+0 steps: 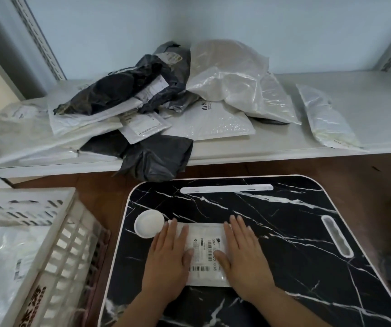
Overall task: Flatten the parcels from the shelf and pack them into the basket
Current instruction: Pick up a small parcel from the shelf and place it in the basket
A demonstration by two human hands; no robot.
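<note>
A small white parcel [205,253] with a barcode label lies flat on the black marble-patterned table [284,232]. My left hand [169,258] presses its left side with straight fingers. My right hand [242,253] presses its right side the same way. On the white shelf [366,107] behind lies a heap of parcels [142,107], several dark grey and several white, and one grey parcel [156,159] hangs over the shelf's front edge. A white parcel [328,121] lies apart at the right. The white slatted basket [72,237] stands at the lower left with a white parcel [8,263] inside.
A small round white dish [149,223] sits on the table just left of my left hand. The table top has a long white slot [226,188] near its far edge and another [336,236] at the right. Brown floor shows around the table.
</note>
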